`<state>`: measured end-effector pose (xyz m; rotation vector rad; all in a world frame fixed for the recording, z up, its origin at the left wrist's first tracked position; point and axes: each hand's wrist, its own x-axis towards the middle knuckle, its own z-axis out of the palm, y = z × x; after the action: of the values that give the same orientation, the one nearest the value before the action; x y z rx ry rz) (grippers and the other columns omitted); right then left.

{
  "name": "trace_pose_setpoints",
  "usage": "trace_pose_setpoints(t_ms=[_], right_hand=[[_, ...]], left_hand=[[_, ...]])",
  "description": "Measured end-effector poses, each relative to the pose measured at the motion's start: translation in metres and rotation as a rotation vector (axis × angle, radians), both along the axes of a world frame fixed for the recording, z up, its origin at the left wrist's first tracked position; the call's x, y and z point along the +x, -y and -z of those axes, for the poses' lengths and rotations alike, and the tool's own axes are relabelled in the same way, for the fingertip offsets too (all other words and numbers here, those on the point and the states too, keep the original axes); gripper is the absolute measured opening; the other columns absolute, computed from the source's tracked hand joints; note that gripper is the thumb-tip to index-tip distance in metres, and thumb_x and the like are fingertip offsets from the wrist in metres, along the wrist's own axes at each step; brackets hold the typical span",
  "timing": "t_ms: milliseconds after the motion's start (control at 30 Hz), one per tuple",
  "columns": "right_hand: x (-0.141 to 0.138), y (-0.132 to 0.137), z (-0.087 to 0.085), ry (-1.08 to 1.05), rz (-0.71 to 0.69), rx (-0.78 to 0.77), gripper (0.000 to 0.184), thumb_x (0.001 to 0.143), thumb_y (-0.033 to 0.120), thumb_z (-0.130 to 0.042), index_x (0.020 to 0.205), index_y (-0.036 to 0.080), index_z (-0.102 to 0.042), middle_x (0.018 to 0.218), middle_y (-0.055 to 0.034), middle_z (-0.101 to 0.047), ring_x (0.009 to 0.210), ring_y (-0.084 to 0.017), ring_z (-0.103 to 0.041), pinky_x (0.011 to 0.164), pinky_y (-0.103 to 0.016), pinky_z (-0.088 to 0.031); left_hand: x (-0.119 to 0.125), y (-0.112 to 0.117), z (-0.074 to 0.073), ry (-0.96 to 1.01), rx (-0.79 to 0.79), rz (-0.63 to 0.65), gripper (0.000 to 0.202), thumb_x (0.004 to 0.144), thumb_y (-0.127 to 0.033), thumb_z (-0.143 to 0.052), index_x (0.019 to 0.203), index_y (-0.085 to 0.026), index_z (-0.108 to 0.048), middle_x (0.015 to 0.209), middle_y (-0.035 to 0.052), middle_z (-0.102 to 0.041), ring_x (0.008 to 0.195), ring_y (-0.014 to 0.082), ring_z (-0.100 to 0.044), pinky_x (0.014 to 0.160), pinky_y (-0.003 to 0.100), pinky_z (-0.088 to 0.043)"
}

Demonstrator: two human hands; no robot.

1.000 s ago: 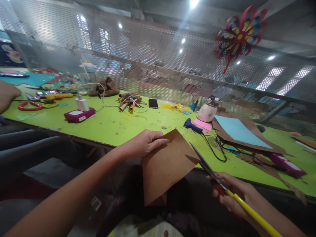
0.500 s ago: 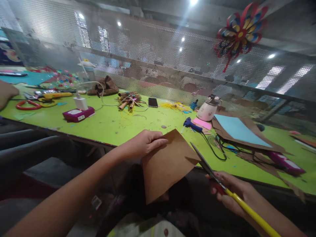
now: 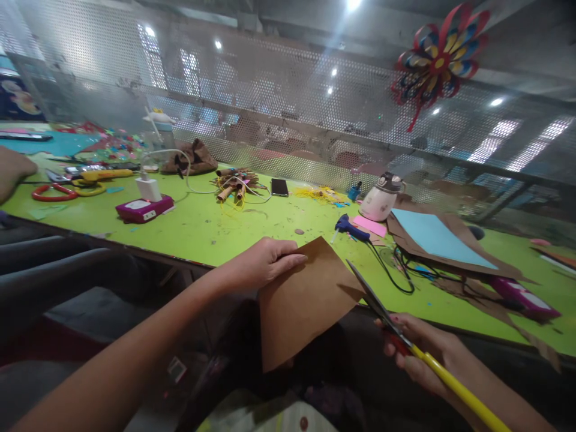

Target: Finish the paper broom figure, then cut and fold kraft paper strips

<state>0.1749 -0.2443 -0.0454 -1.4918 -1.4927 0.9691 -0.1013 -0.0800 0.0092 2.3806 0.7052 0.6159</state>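
Note:
A sheet of brown paper (image 3: 310,300) is pinched at its upper left edge between the thumb and fingers of my left hand (image 3: 272,261). It hangs tilted over the table's front edge. My right hand (image 3: 416,345) is closed around the handles of a pair of scissors (image 3: 382,312) with yellow and red on them. The scissor blades are spread around the paper's right corner, one above the sheet and one against it. Just beyond the paper, a blue glue gun (image 3: 351,228) lies on the green table (image 3: 252,234).
Brown sheets with a light blue sheet (image 3: 443,237) on top lie at right, near a white jug (image 3: 381,197). A phone (image 3: 279,187), rolled paper tubes (image 3: 236,186) and a purple power strip (image 3: 144,208) sit further back. Another person's arm (image 3: 13,171) rests at far left.
Almost nothing differs; the whole view has shifted very slightly. Both hands, the paper and the scissors keep the same places relative to each other.

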Motion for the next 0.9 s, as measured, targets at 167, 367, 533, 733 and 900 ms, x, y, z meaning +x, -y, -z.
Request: trace_pose_setpoints(t_ms=[167,367,533,733,900], right_hand=[[0.003,-0.001,-0.005,0.061,-0.061,-0.024,0.042,0.072,0.049,-0.064,0.101,0.019,-0.058,0.076,-0.0039,-0.059,0.062,-0.014,-0.053,0.057,-0.024,-0.044],[0.002,-0.001,-0.001,0.048,-0.029,0.0,0.044,0.071,0.051,-0.065,0.101,0.019,-0.058,0.076,-0.004,-0.058,0.061,-0.014,-0.052,0.054,-0.024,-0.042],[-0.001,0.0,-0.001,0.062,0.002,-0.031,0.044,0.071,0.052,-0.064,0.1,0.018,-0.059,0.074,-0.0035,-0.058,0.058,-0.013,-0.05,0.05,-0.022,-0.04],[-0.002,0.002,-0.005,0.038,-0.009,-0.022,0.04,0.071,0.045,-0.066,0.1,0.019,-0.06,0.075,-0.0041,-0.06,0.06,-0.014,-0.053,0.053,-0.023,-0.043],[0.008,-0.001,-0.015,0.029,0.115,0.02,0.038,0.067,0.038,-0.07,0.099,0.02,-0.063,0.072,-0.0032,-0.062,0.06,-0.015,-0.058,0.055,-0.023,-0.049]], left_hand=[[0.0,0.0,0.001,0.001,-0.001,0.004,0.036,0.089,-0.042,-0.039,0.065,-0.016,-0.046,0.059,-0.0045,-0.042,0.055,0.008,-0.038,0.053,0.021,-0.028],[-0.001,-0.001,0.001,0.008,-0.001,0.008,0.036,0.089,-0.041,-0.04,0.065,-0.016,-0.047,0.059,-0.0045,-0.042,0.055,0.0082,-0.038,0.053,0.021,-0.028],[-0.001,-0.001,0.002,0.001,0.01,0.006,0.036,0.089,-0.041,-0.04,0.064,-0.016,-0.045,0.059,-0.005,-0.041,0.055,0.008,-0.037,0.053,0.021,-0.027],[-0.001,-0.002,0.004,0.063,-0.098,-0.007,0.035,0.087,-0.041,-0.043,0.063,-0.015,-0.047,0.059,-0.0049,-0.042,0.056,0.0081,-0.038,0.054,0.02,-0.029],[-0.006,-0.009,0.006,0.252,-0.447,0.037,0.032,0.084,-0.045,-0.049,0.077,-0.014,-0.056,0.071,-0.0017,-0.054,0.062,0.0098,-0.048,0.059,0.021,-0.037]])
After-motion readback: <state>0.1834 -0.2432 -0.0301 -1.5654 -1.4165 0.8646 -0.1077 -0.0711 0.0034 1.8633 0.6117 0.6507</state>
